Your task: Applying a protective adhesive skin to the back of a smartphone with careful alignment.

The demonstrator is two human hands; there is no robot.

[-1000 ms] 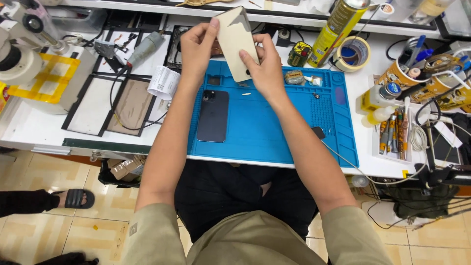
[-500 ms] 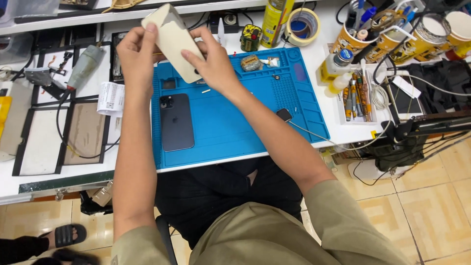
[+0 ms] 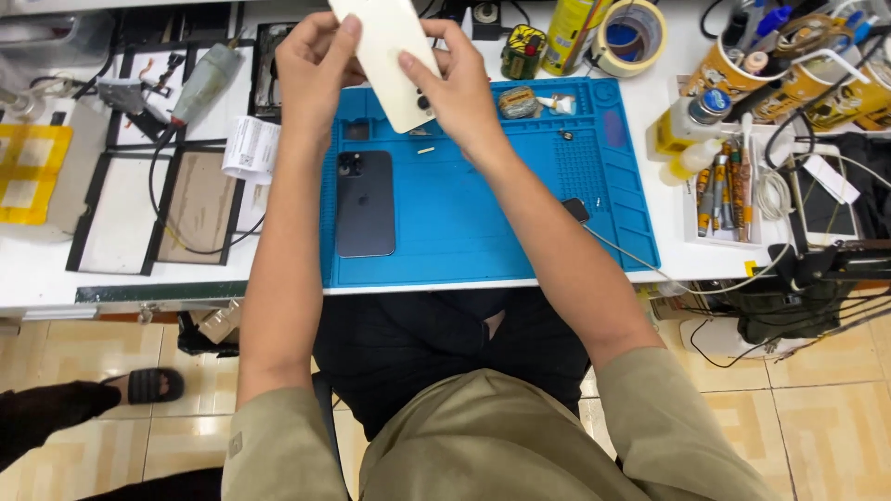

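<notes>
Two hands meet over the far edge of a white desk [image 3: 46,278] that runs across the whole view, with beige floor tiles [image 3: 817,427] on the near side. At the far left lies a yellow pad [image 3: 28,172], then black-framed glass panels [image 3: 200,209] and a grey tool [image 3: 206,82] with a dark cord looping across them. A folded paper slip [image 3: 249,148] sits just left of the blue mat [image 3: 483,232] that takes up the desk's middle. On the mat's left part a dark phone [image 3: 364,204] lies flat, back up, well clear of the near edge. Above it the left hand [image 3: 311,65] and the right hand [image 3: 455,88] both grip a cream phone [image 3: 390,56], fingers closed along its long sides, held tilted in the air over the mat's far edge. The middle and near part of the mat is bare. Right of the mat stand a tape roll [image 3: 631,35], paper cups [image 3: 733,70] of tools and a tray of screwdrivers [image 3: 719,190], crowded close together. Cables [image 3: 835,278] hang off the desk's right near edge. A sandalled foot [image 3: 153,385] rests on the floor at near left.
</notes>
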